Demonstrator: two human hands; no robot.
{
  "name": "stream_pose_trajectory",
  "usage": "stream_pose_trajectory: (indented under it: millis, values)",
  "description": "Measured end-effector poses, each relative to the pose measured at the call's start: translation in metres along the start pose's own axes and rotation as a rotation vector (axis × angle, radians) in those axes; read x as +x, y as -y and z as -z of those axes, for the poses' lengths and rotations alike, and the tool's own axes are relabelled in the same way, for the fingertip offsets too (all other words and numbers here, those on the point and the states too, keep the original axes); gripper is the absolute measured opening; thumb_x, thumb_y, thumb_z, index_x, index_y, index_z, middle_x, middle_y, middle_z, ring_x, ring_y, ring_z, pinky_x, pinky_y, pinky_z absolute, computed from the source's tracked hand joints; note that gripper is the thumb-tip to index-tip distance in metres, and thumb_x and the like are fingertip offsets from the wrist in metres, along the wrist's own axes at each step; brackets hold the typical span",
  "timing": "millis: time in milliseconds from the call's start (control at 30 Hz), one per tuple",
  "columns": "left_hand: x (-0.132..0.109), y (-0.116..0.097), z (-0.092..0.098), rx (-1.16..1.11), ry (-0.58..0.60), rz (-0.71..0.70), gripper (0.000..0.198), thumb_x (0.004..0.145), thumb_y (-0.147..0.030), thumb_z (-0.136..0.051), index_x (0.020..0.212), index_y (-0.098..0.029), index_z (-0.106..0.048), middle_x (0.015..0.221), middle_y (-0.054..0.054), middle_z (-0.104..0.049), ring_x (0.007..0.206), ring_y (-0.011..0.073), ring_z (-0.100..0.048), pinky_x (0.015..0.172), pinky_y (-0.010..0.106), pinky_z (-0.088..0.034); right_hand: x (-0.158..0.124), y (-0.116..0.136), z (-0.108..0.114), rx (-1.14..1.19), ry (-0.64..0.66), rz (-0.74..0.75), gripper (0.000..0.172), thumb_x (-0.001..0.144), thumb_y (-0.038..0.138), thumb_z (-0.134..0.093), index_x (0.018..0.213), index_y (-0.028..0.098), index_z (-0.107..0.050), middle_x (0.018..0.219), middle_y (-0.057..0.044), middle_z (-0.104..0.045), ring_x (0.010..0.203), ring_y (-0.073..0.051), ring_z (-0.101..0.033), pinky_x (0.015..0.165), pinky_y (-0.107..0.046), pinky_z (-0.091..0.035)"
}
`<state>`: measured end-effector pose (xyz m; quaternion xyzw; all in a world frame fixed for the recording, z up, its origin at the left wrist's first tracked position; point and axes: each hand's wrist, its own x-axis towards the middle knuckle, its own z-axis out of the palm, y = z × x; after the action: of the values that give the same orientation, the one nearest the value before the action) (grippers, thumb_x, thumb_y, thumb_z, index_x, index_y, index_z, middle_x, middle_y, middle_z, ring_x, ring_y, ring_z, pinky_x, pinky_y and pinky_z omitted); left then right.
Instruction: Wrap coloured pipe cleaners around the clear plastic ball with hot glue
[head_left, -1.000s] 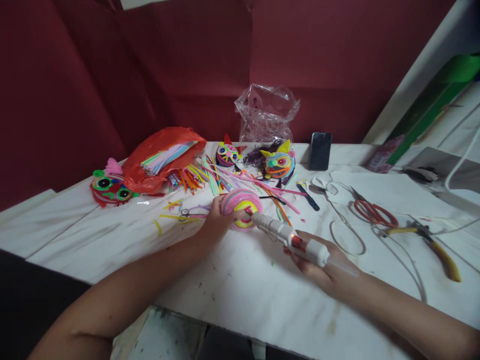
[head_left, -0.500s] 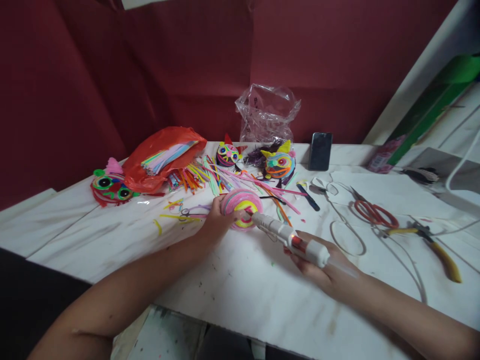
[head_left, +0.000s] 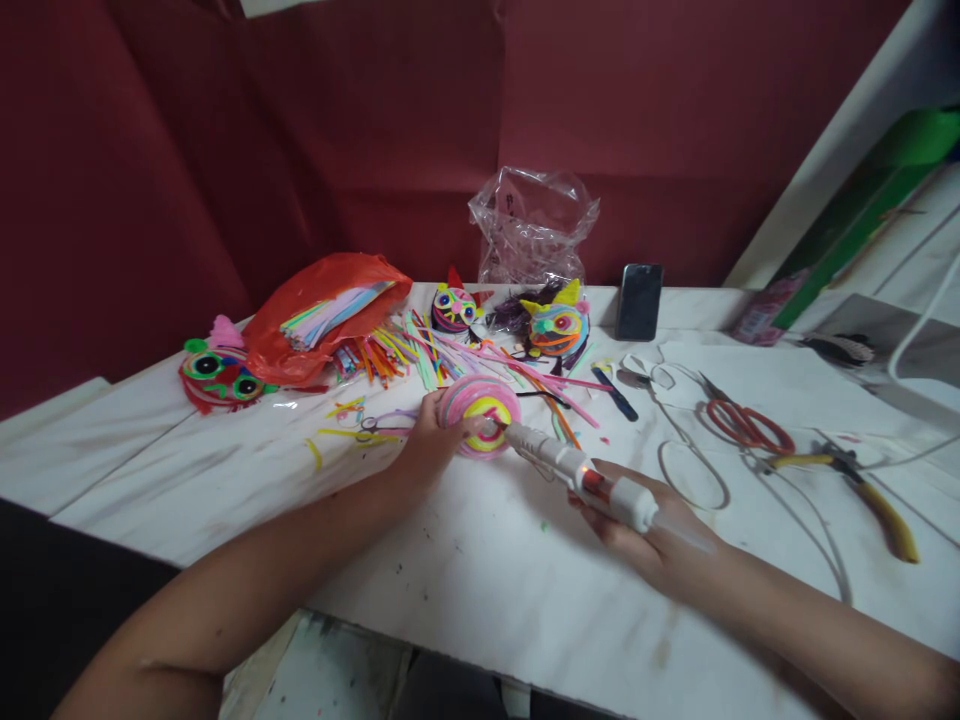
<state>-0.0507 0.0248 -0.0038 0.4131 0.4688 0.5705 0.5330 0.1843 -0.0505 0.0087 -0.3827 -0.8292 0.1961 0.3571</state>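
Observation:
My left hand grips the left side of a round disc, pink outside with a yellow ring and pink shapes at its centre. Wrapped in my right hand is a white glue gun with a small orange light and a clear stick out of its back end. Its nozzle points at the yellow centre of the disc, very close to it; whether it touches I cannot tell. Behind the disc lie loose coloured pipe cleaners.
Three decorated faces and a red bag of pipe cleaners stand at the back. A phone leans behind. Red-handled scissors, yellow-handled pliers and white cable lie at the right.
The disc and my left hand have shifted very slightly left, and my left thumb sits a little differently on the disc. The glue gun has hardly moved.

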Motion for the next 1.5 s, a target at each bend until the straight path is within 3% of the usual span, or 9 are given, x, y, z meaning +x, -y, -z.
stream_pose_trajectory:
  millis: [667, 1333, 1500]
  values:
    - [-0.0001, -0.0027, -0.0002, -0.045, -0.004, 0.025, 0.062, 0.055, -0.025, -0.084, 0.109, -0.019, -0.053, 0.103, 0.006, -0.067, 0.097, 0.0228, -0.065, 0.088, 0.038, -0.051, -0.0014, -0.0058, -0.0031, -0.005, 0.006, 0.016, 0.009, 0.086, 0.023, -0.048, 0.082, 0.021, -0.056, 0.072, -0.003, -0.065, 0.061, -0.014, -0.062, 0.056, -0.022, -0.048]
    - [0.0038, 0.0059, 0.0059, 0.105, 0.041, -0.031, 0.063, 0.059, -0.030, -0.084, 0.114, -0.021, -0.053, 0.109, 0.006, -0.066, 0.097, 0.0218, -0.064, 0.084, 0.034, -0.051, 0.0000, -0.0064, -0.0043, 0.010, -0.014, 0.039, 0.009, 0.085, 0.023, -0.048, 0.081, 0.021, -0.055, 0.073, -0.003, -0.065, 0.061, -0.014, -0.062, 0.056, -0.023, -0.048]
    - [0.0049, 0.0042, 0.0037, 0.023, 0.025, 0.003, 0.062, 0.060, -0.028, -0.083, 0.113, -0.020, -0.052, 0.107, 0.007, -0.066, 0.095, 0.0212, -0.065, 0.086, 0.036, -0.052, -0.0016, -0.0073, -0.0050, -0.009, -0.008, 0.034, 0.009, 0.085, 0.022, -0.048, 0.078, 0.021, -0.054, 0.071, -0.003, -0.064, 0.059, -0.014, -0.060, 0.054, -0.023, -0.047]
